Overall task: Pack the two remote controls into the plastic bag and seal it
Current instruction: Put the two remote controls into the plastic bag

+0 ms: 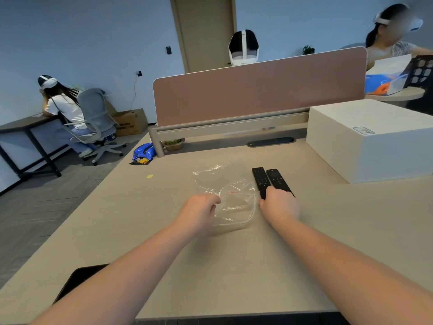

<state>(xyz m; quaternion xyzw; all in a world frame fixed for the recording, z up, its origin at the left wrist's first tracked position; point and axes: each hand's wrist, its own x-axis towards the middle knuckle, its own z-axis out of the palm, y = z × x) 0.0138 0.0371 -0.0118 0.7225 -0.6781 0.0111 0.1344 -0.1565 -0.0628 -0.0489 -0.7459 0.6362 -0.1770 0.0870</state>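
A clear plastic bag with a thin red seal line lies crumpled on the beige desk. My left hand pinches its near left edge at the mouth. Two black remote controls lie side by side just right of the bag: the left remote and the right remote. My right hand covers their near ends, its fingers closed around them. Both remotes rest on the desk, outside the bag.
A large white box stands at the right rear of the desk. A brown divider panel runs across the back. A dark flat object lies at the near left edge. Other people sit at neighbouring desks.
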